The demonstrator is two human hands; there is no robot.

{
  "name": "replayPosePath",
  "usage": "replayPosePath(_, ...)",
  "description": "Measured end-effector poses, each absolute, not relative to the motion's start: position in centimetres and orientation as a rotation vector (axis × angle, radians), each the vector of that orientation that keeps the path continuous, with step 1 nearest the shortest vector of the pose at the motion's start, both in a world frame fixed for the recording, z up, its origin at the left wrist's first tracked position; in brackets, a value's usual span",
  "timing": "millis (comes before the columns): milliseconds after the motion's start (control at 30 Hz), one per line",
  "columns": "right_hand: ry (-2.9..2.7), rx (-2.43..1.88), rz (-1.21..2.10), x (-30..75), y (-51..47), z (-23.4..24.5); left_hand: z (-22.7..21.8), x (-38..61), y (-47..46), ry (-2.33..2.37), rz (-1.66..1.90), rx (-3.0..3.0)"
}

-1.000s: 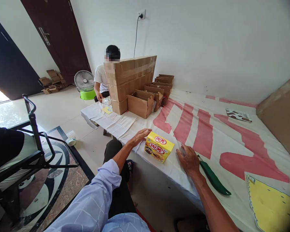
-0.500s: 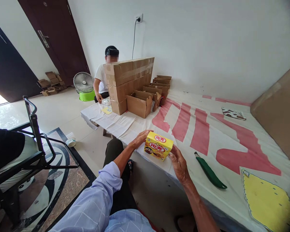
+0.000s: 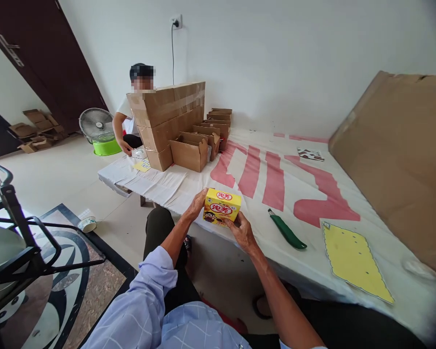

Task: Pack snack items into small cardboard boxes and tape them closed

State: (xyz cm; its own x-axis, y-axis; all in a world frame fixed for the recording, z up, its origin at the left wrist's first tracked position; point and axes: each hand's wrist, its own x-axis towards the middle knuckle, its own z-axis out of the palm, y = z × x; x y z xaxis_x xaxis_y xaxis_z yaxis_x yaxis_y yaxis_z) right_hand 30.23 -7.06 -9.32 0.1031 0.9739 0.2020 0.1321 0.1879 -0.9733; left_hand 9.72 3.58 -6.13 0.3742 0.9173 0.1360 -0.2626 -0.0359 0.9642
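A small yellow printed box (image 3: 222, 204) with red lettering is held between my two hands near the front edge of the cloth-covered table. My left hand (image 3: 196, 203) grips its left side, the fingers partly hidden behind it. On the right side my right hand (image 3: 241, 232) closes on the box, the thumb lying across the lower front corner. To the right of my right hand lies a green-handled knife or cutter (image 3: 287, 230) on the cloth. Further right is a yellow sheet (image 3: 356, 261) with a wavy edge.
Taped cartons (image 3: 165, 121) form a stacked wall at the table's left, with several open cardboard boxes (image 3: 189, 151) beside it. A person (image 3: 125, 123) sits behind the stack. A large carton (image 3: 392, 165) stands at right; a folding chair (image 3: 25, 242) and a fan (image 3: 96, 125) are at left.
My right hand has moved from the box's right edge onto its lower front corner. My view has turned to the right, so the scene sits further left.
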Motion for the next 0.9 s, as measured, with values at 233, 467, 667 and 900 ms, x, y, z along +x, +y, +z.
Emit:
replayPosePath(233,-1.299,-1.233,0.866,30.2,-6.9,-10.1,-6.5,9.4,0.5,0.714,1.229,1.374)
replayPosePath(467,-1.328,-1.271,0.782,30.1,-6.6,-10.4,-8.4,9.0,-2.0,0.854,1.341,1.383)
replayPosePath(667,-1.327,-1.283,0.748,29.8,-6.8,-10.0,-10.0,8.8,-2.8,0.772,1.331,1.385)
replayPosePath(900,-1.327,-1.301,0.725,29.6,-6.8,-9.5,-11.0,8.6,-2.6,0.733,1.278,1.396)
